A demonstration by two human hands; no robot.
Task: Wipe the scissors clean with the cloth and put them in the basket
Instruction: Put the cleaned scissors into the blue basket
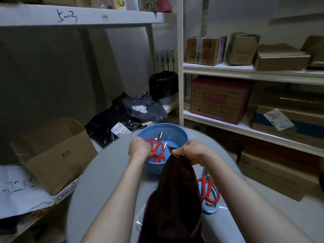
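Scissors with red handles are gripped by the left hand just inside the blue basket, and a careless release could catch the blades on the dark cloth that the right hand pinches right beside them.

— Where are the scissors?
— Red-handled, gripped in your left hand, down inside the blue basket.
— And the cloth?
— Dark brown, hanging down from your right hand.

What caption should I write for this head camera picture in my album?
The left hand holds red scissors in the blue basket; the right hand pinches the brown cloth.
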